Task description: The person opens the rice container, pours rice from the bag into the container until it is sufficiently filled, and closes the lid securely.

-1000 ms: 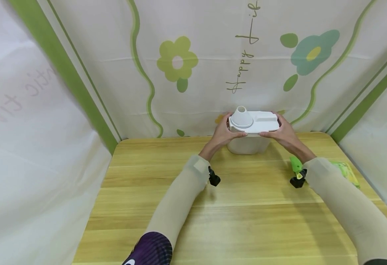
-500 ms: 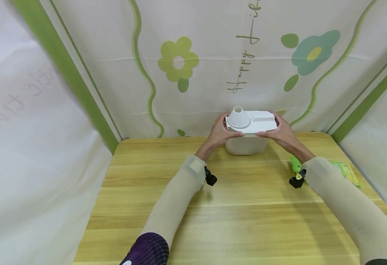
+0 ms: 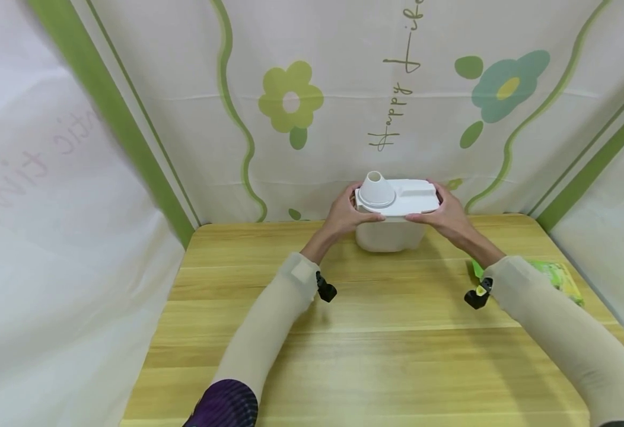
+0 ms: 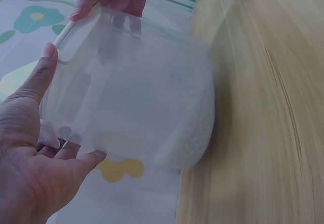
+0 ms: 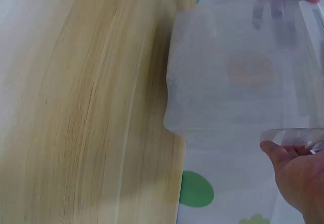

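A translucent white container [image 3: 391, 232] with a white lid [image 3: 404, 200] and a cone-shaped spout [image 3: 374, 185] stands at the table's far edge, against the backdrop. My left hand [image 3: 344, 213] grips the lid's left end, thumb in front and fingers behind. On the lid's right end my right hand [image 3: 444, 212] holds the same way. The left wrist view shows the container [image 4: 136, 97] from its side, with my left hand [image 4: 35, 153] curled round its rim. Seen from the right wrist, the container [image 5: 238, 72] is blurred, and my right hand [image 5: 298, 173] holds its near rim. Whether its base touches the wood is unclear.
A wooden table [image 3: 387, 332] is walled on three sides by flowered white and green fabric [image 3: 290, 107]. A green packet [image 3: 560, 276] lies near the table's right edge, partly under my right forearm, with a small green piece [image 3: 476, 270] next to it.
The container and both hands have shifted a little to the left along the table's far edge. The grip on the lid is unchanged.
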`<state>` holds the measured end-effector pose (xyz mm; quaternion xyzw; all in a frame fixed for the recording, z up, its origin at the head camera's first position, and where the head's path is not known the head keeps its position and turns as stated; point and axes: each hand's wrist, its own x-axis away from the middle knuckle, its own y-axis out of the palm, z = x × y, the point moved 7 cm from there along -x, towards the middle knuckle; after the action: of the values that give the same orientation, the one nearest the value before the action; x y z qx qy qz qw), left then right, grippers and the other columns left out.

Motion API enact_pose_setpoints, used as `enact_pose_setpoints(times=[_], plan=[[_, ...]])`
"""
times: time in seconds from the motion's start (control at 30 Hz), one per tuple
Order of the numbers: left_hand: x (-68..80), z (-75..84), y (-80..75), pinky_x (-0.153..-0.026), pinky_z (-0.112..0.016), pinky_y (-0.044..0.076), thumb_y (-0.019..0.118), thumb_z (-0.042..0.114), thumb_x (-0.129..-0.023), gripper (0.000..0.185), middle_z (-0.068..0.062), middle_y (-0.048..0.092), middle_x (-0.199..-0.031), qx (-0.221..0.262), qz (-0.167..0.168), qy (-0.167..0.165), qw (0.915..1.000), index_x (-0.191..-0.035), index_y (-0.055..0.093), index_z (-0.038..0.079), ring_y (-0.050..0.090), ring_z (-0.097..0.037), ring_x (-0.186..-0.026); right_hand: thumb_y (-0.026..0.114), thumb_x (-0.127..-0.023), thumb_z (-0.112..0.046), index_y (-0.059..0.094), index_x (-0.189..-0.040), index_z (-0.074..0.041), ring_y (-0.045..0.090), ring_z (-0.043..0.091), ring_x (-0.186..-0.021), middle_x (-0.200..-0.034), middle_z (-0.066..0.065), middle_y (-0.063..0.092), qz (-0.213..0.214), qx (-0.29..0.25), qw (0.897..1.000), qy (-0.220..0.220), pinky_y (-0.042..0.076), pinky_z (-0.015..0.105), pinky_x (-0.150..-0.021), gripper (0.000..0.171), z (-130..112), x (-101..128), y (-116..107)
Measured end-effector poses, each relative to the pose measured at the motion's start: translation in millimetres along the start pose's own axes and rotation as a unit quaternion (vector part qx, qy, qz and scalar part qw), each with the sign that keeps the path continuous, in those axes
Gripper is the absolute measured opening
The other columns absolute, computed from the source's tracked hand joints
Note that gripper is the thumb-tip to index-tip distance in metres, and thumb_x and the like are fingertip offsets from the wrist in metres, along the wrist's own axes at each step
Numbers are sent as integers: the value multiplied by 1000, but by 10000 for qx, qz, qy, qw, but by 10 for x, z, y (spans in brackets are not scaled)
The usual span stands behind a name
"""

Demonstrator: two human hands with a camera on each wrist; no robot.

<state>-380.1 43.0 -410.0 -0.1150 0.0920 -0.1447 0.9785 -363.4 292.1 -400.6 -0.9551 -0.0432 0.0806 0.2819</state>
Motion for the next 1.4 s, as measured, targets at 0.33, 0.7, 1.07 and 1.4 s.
enact_pose_setpoints(times=[0.33, 0.7, 1.07, 1.4], plan=[[148, 3, -239, -112, -30, 48, 99, 26, -77, 100, -2, 58, -146, -38, -46, 147, 9999, -158, 43, 13, 57, -19, -136, 93, -84, -25, 24, -168, -9, 49, 29, -131, -157, 18, 46, -49, -263, 9995, -156, 42, 34, -103, 110, -148, 4, 220], [330, 28, -514, -113, -33, 48, 99, 19, -75, 101, -6, 56, -150, -50, 3, 108, 9999, -159, 43, 10, 56, -22, -138, 94, -83, -25, 31, -166, -13, 51, 25, -125, -150, 12, 51, -92, -551, 9979, -334, 43, 31, -97, 105, -362, 53, 483], [551, -10, -747, -116, -36, 47, 98, 12, -76, 101, -9, 55, -150, 91, 77, 28, 9999, -159, 41, 6, 55, -23, -141, 96, -80, -28, 27, -166, -7, 51, 30, -129, -152, 15, 49, -150, -582, 9974, -388, 43, 44, -105, 113, -503, 103, 746], [792, -61, -922, -116, -40, 46, 98, 12, -76, 102, -9, 54, -153, -17, 197, -107, 9997, -160, 41, 8, 52, -24, -144, 98, -76, -32, 25, -167, -9, 52, 30, -130, -152, 15, 51, -198, -487, 9976, -449, 46, 45, -104, 119, -618, 185, 953]])
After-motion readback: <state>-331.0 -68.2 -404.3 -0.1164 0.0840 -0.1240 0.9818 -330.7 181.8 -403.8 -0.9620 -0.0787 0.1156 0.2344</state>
